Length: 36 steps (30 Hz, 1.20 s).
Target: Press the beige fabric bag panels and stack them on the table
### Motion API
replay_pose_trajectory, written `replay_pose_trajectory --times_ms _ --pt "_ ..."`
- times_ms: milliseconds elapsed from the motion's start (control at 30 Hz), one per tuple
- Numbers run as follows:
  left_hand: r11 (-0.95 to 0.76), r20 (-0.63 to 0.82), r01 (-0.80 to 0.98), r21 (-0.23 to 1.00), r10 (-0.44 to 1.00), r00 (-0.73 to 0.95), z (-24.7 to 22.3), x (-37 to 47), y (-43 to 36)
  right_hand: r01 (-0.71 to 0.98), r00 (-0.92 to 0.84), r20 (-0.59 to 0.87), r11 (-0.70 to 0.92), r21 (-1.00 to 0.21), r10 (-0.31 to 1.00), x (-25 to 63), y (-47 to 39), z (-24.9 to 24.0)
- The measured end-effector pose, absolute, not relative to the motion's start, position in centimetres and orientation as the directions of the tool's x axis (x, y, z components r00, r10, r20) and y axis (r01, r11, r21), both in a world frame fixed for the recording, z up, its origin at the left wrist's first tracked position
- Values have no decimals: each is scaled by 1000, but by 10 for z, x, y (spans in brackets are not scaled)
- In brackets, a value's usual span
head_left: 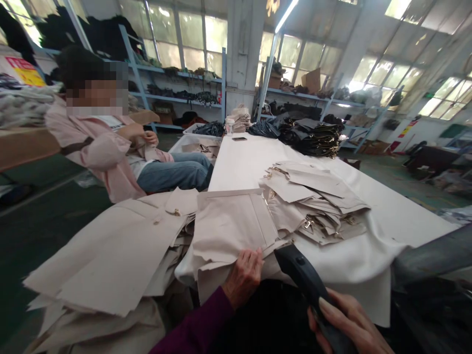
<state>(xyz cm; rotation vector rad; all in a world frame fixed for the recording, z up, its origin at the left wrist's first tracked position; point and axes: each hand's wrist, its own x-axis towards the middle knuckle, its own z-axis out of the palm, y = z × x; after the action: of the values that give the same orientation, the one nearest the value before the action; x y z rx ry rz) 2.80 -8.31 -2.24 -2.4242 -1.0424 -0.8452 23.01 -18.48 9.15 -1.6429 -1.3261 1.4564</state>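
My left hand (244, 276) is closed on the near edge of a beige fabric panel (232, 223), fingers on top. The panel lies at the front of the white table and has a stitched band along its right side. My right hand (348, 317) grips a black electric clipper (300, 270), shaped like a hair clipper. Its head is at the panel's near right corner, close to my left fingers; whether the blade touches the cloth cannot be made out. To the right lies a heap of beige pieces (320, 191) with metal clasps.
A tall stack of beige panels (121, 250) stands to the left. The white table (243, 167) carries a phone (239, 138) and black stacked pieces (311, 135) farther back. A seated person (106, 147) in pink handles beige cloth beside a white bin (180, 143).
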Motion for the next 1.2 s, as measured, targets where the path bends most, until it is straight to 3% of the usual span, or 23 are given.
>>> replay_pose_trajectory --times_ms 133,333,567,933,1200 --pt "-642 692 764 -62 525 497 -32 25 -88 313 -152 -415 -354 -881 897 210 -169 92" --pt "-637 721 770 -19 525 452 -42 21 -89 314 -104 -433 -384 -868 895 188 -147 92" --pt "-648 730 761 31 534 425 -45 23 -86 318 -25 -275 -253 -914 961 211 -135 111" --pt "-664 707 744 73 561 431 -45 21 -87 344 -123 -433 -371 -863 893 181 -136 92" --pt "-636 748 768 78 546 376 -44 26 -87 275 -119 -257 -217 -937 959 191 -75 112"
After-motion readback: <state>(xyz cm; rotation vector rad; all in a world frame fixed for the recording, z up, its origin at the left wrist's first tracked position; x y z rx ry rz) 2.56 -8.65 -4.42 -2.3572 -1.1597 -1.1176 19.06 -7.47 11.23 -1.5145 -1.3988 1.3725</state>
